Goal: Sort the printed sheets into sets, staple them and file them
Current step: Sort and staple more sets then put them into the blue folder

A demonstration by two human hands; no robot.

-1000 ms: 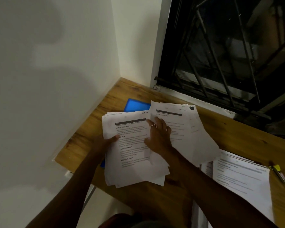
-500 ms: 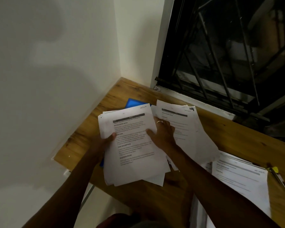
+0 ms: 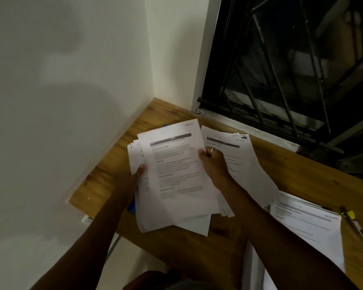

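Dim indoor corner, light low and warm. At left, plain off-white wall (image 3: 61, 59) with broad soft shadow (image 3: 76, 114) across it. Narrow back wall (image 3: 172, 59) meeting it at corner. At right, dark window (image 3: 302, 65) behind black metal bars (image 3: 260, 47), some slanted, some upright; pale frame (image 3: 205, 59) beside, sill (image 3: 266, 130) below. Wooden desk (image 3: 302, 174), brown with visible grain, pushed into corner under sill. Below desk edge, pale floor (image 3: 134, 262) and thin light leg (image 3: 113, 245).

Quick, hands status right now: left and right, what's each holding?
Left hand: grips the left edge of the paper stack, thumb on top.
Right hand: pinches the right edge of the top sheet.
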